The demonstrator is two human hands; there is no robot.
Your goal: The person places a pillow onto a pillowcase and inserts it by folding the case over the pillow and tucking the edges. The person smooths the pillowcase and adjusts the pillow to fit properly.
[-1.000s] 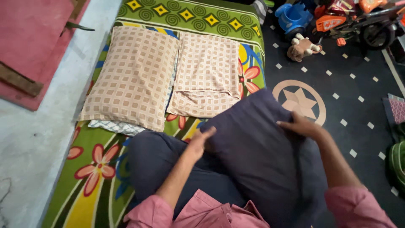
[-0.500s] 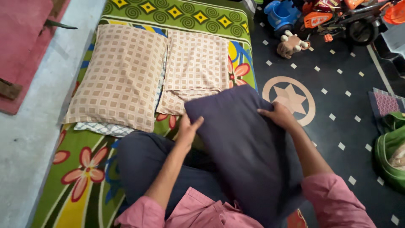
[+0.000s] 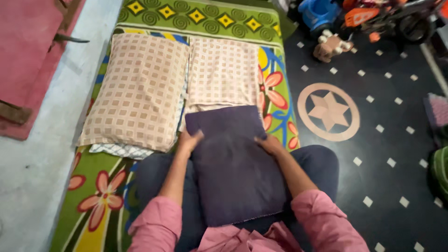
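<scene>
A dark purple pillow (image 3: 235, 168) lies lengthwise over my lap, its far end resting on the lower edge of a flat checked beige pillowcase (image 3: 224, 72). My left hand (image 3: 188, 140) grips the pillow's left edge near the far corner. My right hand (image 3: 269, 143) holds its right edge, fingers curled onto the top. A stuffed checked beige pillow (image 3: 140, 91) lies to the left on the green flowered mat (image 3: 100, 205). My legs are in dark trousers, my sleeves pink.
A dark tiled floor with a star medallion (image 3: 329, 111) lies to the right. Toys stand at the far right: a blue ride-on (image 3: 324, 10), a brown soft toy (image 3: 332, 45), a small motorbike (image 3: 396, 16). A green bag (image 3: 440, 172) sits at the right edge. A grey ledge (image 3: 42, 154) runs along the left.
The purple pillow swung from my right side to the centre, now lying straight over my lap. Both hands moved left and inward with it. The view shifted as well.
</scene>
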